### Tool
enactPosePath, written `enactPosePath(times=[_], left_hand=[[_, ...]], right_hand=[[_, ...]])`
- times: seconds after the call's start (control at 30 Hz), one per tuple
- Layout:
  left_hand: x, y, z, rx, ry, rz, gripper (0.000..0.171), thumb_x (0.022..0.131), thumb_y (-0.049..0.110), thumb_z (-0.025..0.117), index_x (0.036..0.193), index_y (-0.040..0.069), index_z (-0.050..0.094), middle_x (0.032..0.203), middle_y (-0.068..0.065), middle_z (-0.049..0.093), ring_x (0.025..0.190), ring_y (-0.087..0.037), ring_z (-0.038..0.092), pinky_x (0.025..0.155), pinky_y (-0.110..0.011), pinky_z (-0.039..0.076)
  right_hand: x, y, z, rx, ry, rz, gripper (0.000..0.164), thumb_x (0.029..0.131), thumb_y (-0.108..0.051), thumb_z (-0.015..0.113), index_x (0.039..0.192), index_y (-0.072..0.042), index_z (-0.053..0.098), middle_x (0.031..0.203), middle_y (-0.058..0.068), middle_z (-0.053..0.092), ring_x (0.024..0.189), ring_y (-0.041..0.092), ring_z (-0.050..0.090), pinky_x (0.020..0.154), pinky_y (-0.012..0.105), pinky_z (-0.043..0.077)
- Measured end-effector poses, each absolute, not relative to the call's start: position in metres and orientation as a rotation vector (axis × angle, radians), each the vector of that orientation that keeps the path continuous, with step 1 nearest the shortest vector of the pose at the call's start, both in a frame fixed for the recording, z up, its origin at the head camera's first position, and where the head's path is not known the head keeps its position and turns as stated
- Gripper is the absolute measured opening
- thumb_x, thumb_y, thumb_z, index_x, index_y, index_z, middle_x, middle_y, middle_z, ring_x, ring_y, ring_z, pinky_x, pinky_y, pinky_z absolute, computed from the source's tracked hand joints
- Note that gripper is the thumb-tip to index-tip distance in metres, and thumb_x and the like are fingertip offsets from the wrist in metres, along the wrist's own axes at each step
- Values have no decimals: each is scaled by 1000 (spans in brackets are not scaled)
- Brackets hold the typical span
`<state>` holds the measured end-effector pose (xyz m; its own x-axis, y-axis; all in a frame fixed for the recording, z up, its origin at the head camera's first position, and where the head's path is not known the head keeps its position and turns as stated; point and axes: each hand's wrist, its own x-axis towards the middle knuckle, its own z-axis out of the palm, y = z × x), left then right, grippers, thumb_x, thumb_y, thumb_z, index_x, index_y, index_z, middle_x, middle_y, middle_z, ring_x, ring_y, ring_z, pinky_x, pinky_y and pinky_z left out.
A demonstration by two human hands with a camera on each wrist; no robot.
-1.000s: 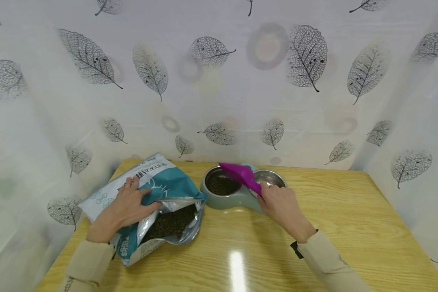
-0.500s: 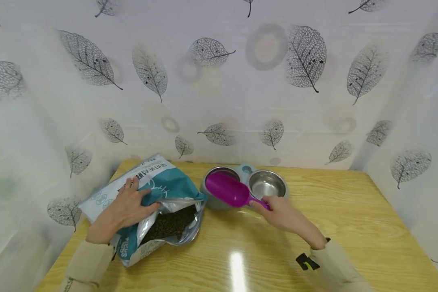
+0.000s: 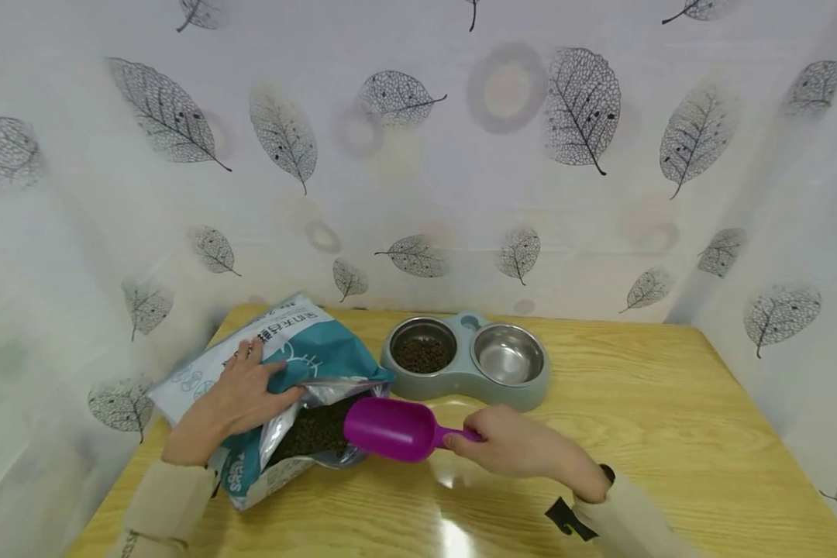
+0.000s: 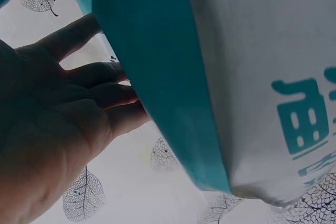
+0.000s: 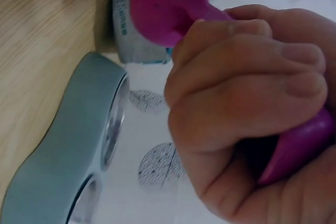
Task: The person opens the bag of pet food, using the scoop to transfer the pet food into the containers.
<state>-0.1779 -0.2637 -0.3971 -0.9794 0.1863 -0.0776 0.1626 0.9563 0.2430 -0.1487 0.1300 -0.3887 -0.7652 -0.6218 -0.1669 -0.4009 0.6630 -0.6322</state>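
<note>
My right hand (image 3: 512, 443) grips the handle of a purple scoop (image 3: 390, 428), its fingers curled round it in the right wrist view. The scoop's bowl looks empty, and its front edge overlaps the mouth of the pet food bag (image 3: 342, 325). The teal and white bag lies on its side at the left, its silvery mouth gaping toward me with brown kibble (image 3: 314, 434) inside. My left hand (image 3: 240, 391) rests on top of the bag with fingers spread; in the left wrist view its straight fingers (image 4: 100, 72) touch the teal side.
A grey-blue double bowl stand (image 3: 463, 380) sits behind the scoop. Its left steel bowl (image 3: 395, 337) contains some kibble, while the right steel bowl (image 3: 508, 356) shows bare metal. Under everything is a wooden table (image 3: 635, 403), with a leaf-print curtain (image 3: 446, 186) hanging behind it.
My right hand has brought the scoop from above the left bowl, where it was tilted, down and leftward to the bag's mouth. Both bowls are now uncovered; my left hand stays put.
</note>
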Motion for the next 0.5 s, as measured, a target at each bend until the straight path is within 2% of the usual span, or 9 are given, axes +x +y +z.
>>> enactPosePath(times=[0.13,0.27,0.4,0.5], left_hand=[[-178,-263,-398,269,3005,371,79,95,58,56,139,-8,58,154,-52,16,145,-69,12,114,-78,23],[-177,-263,-398,260,2999,371,81,94,59,56,140,-8,57,154,-53,14,145,-70,11,113,-79,22],[-177,-265,-397,263,3002,367,82,94,60,56,140,-8,57,154,-53,13,144,-71,11,112,-79,22],[-177,-265,-397,263,2998,373,82,94,59,56,140,-9,56,154,-53,13,144,-71,10,113,-79,22]], right_hand=[[-144,111,-382,-776,2536,-742,47,101,-46,58,64,-19,52,57,-11,42,50,4,39,47,22,33],[-143,93,-374,-821,2553,-647,51,103,-40,57,59,-19,42,56,-10,38,49,6,36,48,22,31],[-147,79,-363,-830,2553,-523,54,105,-35,54,56,-19,37,49,-8,37,40,6,39,45,22,34],[-152,68,-355,-774,2525,-427,55,106,-36,53,55,-19,38,43,-7,39,33,9,42,42,23,37]])
